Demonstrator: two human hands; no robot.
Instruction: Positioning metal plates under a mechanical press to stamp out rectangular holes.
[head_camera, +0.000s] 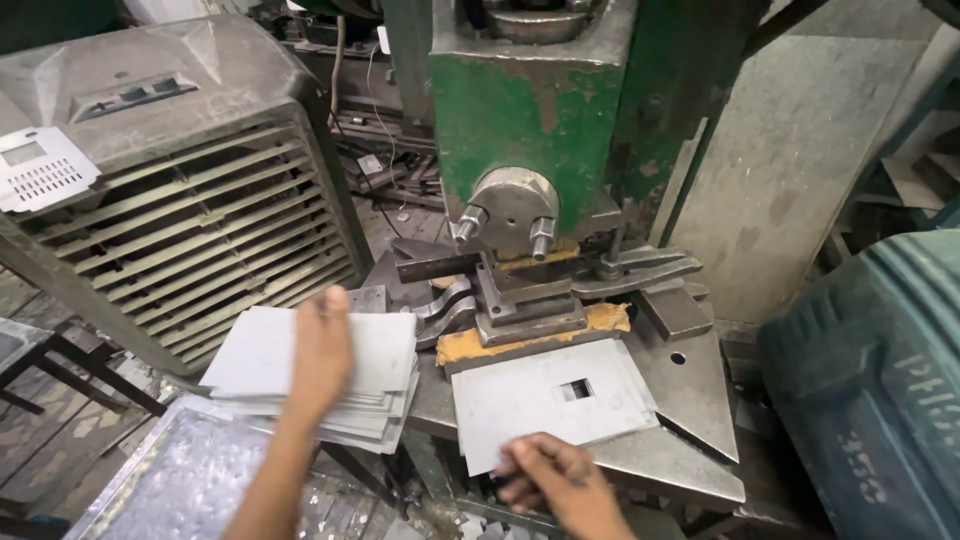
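Punched sheet-metal plate (548, 398) w/ square hole: right hand (556, 478) fingers pinch its near edge, best kept flat, while left hand (322, 345) lies spread on blank stack (310, 385).

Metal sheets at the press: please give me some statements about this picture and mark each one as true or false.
1. The left hand rests on a stack of metal sheets. True.
2. The sheet on the press table has a round hole. False: the cutout is rectangular.
3. The right hand touches the near edge of that sheet. True.
4. The press body is painted red. False: it is green, with worn patches.
5. The stack lies to the right of the press. False: it lies to the left.
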